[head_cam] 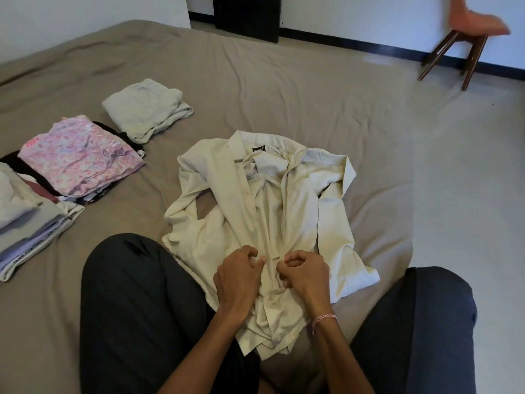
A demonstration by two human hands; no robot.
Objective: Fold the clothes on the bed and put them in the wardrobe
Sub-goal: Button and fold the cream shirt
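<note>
A cream button-up shirt (264, 206) lies crumpled and face up on the brown bed (255, 81), collar away from me, sleeves thrown loosely to each side. My left hand (237, 275) and my right hand (305, 273) sit close together on the shirt's front placket near its lower part. Both have curled fingers pinching the fabric edges between them. My knees in dark trousers flank the shirt's hem.
To the left lie folded clothes: a pale grey-green piece (145, 109), a pink floral piece (79, 157) on dark garments, and a stack of light clothes (25, 223). A wooden chair (466, 38) stands on the pale floor at the far right. A dark doorway (247, 15) is behind the bed.
</note>
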